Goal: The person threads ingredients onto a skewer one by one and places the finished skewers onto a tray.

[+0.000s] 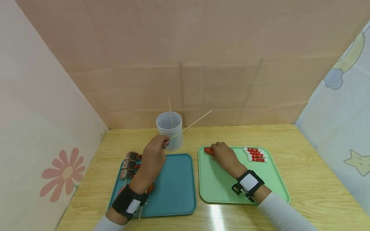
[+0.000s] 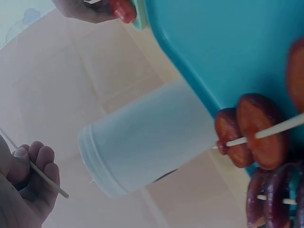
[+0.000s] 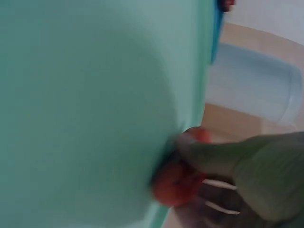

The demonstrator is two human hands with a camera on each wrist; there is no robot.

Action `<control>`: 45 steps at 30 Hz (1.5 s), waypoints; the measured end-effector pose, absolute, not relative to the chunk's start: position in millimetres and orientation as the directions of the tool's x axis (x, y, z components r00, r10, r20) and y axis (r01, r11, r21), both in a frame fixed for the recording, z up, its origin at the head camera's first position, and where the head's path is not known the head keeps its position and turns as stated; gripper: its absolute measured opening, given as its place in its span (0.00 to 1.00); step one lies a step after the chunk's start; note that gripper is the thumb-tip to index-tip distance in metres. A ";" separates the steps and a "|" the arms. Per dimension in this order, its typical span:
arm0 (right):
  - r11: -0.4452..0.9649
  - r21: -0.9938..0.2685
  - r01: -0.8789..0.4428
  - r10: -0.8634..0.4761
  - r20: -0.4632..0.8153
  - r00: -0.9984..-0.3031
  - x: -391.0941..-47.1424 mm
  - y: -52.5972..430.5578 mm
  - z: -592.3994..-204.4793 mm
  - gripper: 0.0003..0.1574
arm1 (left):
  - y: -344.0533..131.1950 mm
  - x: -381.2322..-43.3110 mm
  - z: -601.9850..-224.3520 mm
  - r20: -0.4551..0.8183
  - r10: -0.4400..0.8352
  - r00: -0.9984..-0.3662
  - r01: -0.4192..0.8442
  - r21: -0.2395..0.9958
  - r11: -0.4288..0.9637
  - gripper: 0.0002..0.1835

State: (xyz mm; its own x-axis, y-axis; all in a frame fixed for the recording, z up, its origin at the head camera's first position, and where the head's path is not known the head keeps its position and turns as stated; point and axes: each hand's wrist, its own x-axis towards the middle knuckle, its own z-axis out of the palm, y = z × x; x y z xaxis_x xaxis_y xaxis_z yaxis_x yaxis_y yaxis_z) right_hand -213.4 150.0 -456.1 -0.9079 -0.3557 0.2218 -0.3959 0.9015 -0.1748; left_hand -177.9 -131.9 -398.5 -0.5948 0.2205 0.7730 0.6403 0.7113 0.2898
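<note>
My left hand (image 1: 153,152) pinches a thin wooden skewer (image 1: 192,124), which slants up to the right past the front of a clear plastic cup (image 1: 174,142). In the left wrist view its short lower end sticks out beyond the curled fingers (image 2: 45,156). At the back left corner of the green tray (image 1: 214,189), my right hand (image 1: 226,157) grips a red sausage (image 1: 208,150). The right wrist view shows the thumb on one side of the sausage (image 3: 173,185) and the fingers partly hidden behind it.
Another skewer (image 1: 170,107) stands in the cup. On the blue tray (image 1: 173,179) lie skewered grey-and-pink chunks (image 1: 129,164) and, under my left forearm, skewered reddish-brown oval pieces (image 2: 261,133). Several small red sticks with white ends (image 1: 257,156) lie on the green tray's right. A wall stands behind.
</note>
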 end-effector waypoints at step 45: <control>0.782 -0.327 -0.531 -0.346 0.481 -0.806 -181.2 167.9 -391.0 0.23 | -154.5 -166.4 -434.5 0.741 0.302 -0.599 0.577 0.139 0.805 0.20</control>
State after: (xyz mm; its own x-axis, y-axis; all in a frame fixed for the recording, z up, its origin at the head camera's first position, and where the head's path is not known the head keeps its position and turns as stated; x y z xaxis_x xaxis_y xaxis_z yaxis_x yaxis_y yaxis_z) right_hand -181.2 167.9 -391.0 -0.8057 -0.3457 0.4811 -0.5307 0.7820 -0.3268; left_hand -166.4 -154.5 -434.5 -0.5993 0.3020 0.7414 0.5770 0.8049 0.1386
